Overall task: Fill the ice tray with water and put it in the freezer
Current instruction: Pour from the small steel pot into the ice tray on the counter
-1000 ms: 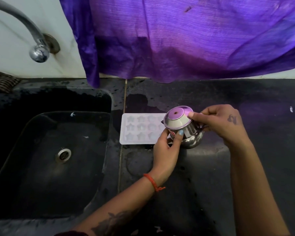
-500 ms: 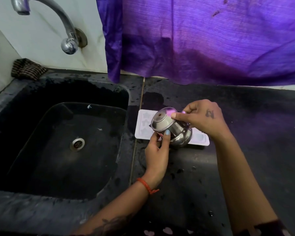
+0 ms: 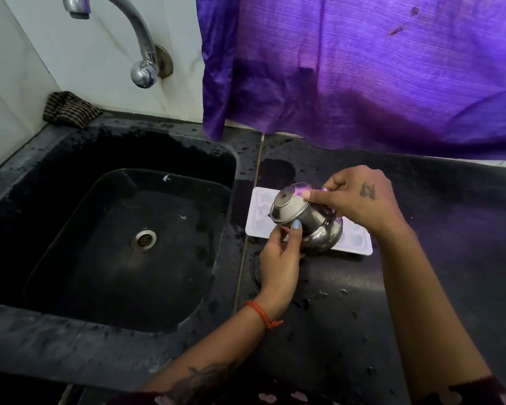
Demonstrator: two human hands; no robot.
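Nearest you, your two forearms reach out over the dark, wet countertop (image 3: 348, 317), the left one with a red thread band (image 3: 260, 314) at the wrist.

Your left hand (image 3: 279, 258) comes up from below and holds the steel pot (image 3: 307, 220) near its base end, thumb laid up along the side with the blue nail showing, fingers curled round behind. Your right hand (image 3: 360, 200) comes from the right and above; its forefinger and thumb pinch the pot at the edge of the base, the other fingers folded behind it. The pot is tipped on its side, its flat bottom facing up and to the left, its rounded belly low on the right; the mouth is turned away from you and cannot be seen.

The white ice tray (image 3: 354, 244) lies flat on the countertop directly under and behind the pot, so it sits beneath both grips and neither hand touches it. Its left end shows beyond the pot's base and its right end below your right wrist; the middle is hidden. Whether the cells hold water cannot be told.

To the left is the black sink (image 3: 70, 287) with its drain (image 3: 143, 238). Farther back, a striped cloth (image 3: 70, 109) lies in the corner, the tap (image 3: 135, 39) curves over the sink, and a purple cloth (image 3: 362, 68) hangs down against the wall.
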